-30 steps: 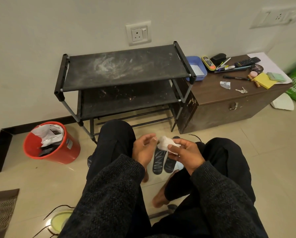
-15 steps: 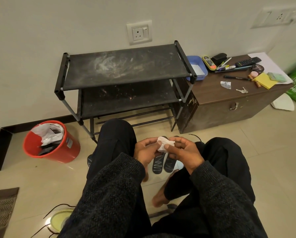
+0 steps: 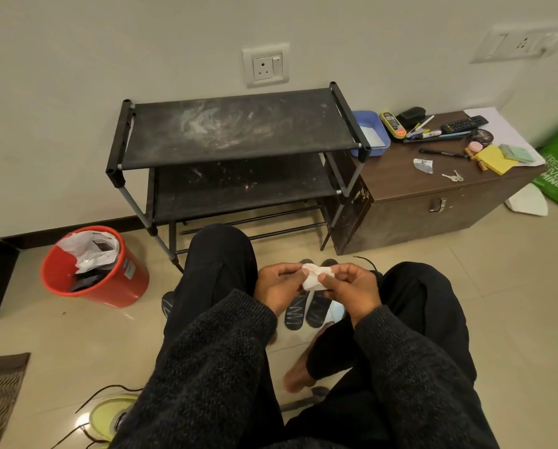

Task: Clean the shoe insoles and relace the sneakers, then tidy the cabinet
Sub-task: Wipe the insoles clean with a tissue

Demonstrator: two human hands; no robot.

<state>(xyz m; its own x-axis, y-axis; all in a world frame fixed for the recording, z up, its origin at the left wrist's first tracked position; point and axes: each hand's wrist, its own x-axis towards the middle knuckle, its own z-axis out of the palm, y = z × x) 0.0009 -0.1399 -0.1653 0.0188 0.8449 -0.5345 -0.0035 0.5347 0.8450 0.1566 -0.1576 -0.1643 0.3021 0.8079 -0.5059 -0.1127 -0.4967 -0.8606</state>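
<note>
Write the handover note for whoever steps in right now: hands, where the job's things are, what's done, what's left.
Hands: left hand and right hand both pinch a white wipe above the lap.
Things: two dark insoles lie side by side on the floor between the legs, under the hands. A loose black lace trails by the right knee. The shoe rack is dusty; the cabinet top is cluttered with pens, keys and notes.
Done: insoles are out.
Left: wipe insoles, relace sneakers, tidy cabinet.
</note>
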